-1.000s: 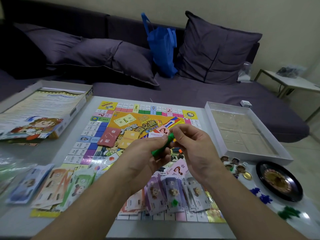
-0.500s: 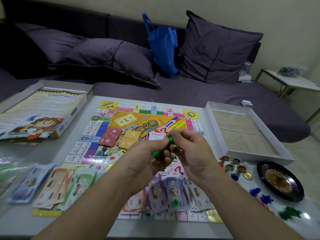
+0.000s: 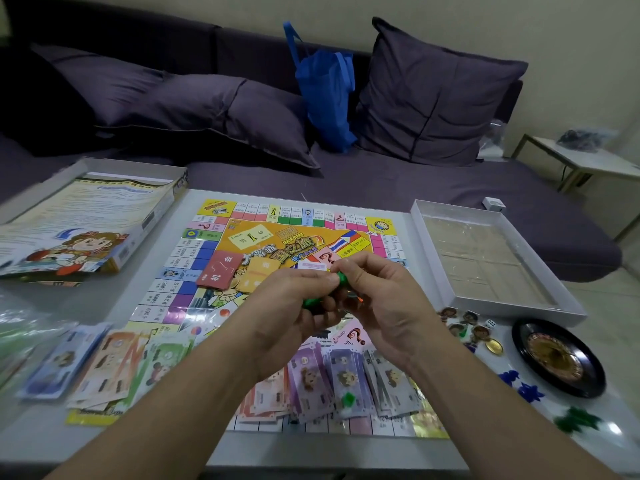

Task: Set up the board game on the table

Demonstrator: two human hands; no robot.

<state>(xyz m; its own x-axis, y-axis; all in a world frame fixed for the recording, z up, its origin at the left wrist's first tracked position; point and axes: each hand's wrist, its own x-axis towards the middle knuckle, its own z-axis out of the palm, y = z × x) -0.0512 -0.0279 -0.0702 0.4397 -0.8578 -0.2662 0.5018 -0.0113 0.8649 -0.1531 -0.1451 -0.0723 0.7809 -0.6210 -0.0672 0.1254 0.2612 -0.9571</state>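
While the game board [image 3: 277, 244] lies flat on the table [image 3: 104, 306], left hand [image 3: 287, 306] and right hand [image 3: 384, 299] pinch a green piece [image 3: 341, 280] together above its centre, fingers curled round it

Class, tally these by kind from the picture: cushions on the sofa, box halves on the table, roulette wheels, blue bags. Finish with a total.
Cushions: 3
Box halves: 2
Roulette wheels: 1
Blue bags: 1
Total: 7
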